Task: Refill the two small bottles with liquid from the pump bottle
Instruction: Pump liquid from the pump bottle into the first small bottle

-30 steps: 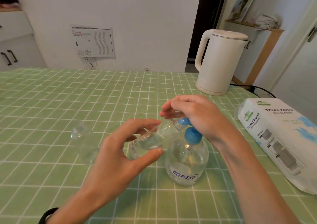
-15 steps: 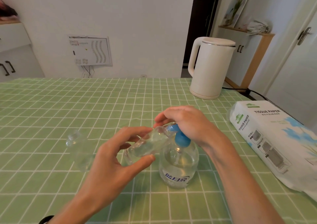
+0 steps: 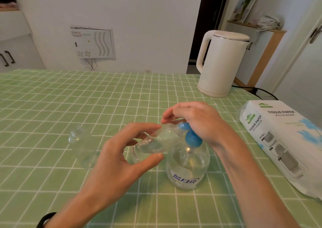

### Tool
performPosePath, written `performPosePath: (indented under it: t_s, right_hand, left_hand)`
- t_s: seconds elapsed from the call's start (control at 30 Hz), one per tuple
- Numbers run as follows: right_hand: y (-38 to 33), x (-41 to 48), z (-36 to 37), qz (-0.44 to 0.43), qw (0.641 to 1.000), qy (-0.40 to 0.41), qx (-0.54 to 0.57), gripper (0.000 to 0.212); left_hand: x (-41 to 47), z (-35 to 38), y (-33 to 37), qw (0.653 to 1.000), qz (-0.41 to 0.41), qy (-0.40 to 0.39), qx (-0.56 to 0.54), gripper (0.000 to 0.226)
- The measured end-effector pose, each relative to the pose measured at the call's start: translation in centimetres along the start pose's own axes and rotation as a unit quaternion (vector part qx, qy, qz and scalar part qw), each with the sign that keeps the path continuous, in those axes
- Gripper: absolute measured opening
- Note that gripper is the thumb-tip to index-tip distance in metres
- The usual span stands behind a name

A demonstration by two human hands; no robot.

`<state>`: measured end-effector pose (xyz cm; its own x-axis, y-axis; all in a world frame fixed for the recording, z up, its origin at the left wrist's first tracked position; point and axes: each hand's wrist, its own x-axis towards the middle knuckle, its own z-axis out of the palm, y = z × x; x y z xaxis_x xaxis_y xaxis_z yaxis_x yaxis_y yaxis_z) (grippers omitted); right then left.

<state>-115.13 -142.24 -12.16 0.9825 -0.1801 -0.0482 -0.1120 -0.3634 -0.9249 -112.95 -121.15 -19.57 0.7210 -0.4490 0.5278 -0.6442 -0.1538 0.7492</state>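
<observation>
On the bench, an upright small bottle stands alone at left. Next, the left hand pinches a tilted small bottle against the blue spout; the right hand presses down atop the pump bottle.

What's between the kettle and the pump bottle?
In the head view, only the right hand, on the pump bottle; up to the kettle, bare cloth.
</observation>
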Motion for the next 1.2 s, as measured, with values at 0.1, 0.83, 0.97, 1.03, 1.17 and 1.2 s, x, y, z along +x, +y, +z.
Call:
performPosePath:
  t_s: [0.1, 0.83, 0.97, 1.03, 1.17, 1.2]
  right_hand:
    - [0.03, -0.08, 0.17, 0.007, 1.0, -0.009, 0.001, 0.028]
    - [-0.07, -0.23, 0.32, 0.022, 1.0, 0.0, 0.005, 0.025]
    - [-0.27, -0.38, 0.15, 0.016, 1.0, 0.024, 0.007, 0.026]
    - [-0.33, -0.44, 0.02, -0.001, 0.999, 0.044, 0.013, 0.027]
    - [-0.47, -0.4, 0.07, -0.015, 0.998, 0.063, 0.011, 0.027]
    - [-0.53, -0.38, 0.08, -0.008, 0.998, 0.059, 0.012, 0.027]
  left_hand:
    - [-0.04, 0.03, -0.01, 1.0, 0.001, -0.003, 0.008, 0.048]
    - [-0.13, -0.11, 0.25, 1.0, -0.002, -0.005, 0.007, 0.048]
    - [-0.35, 0.12, 0.28, 1.0, -0.007, -0.003, 0.001, 0.049]
    - [-0.33, 0.2, 0.37, 1.0, -0.006, -0.002, -0.008, 0.05]
    - [-0.22, 0.25, 0.41, 1.0, -0.01, -0.001, -0.015, 0.051]
    - [-0.21, 0.24, 0.41, 1.0, -0.011, -0.002, -0.015, 0.051]
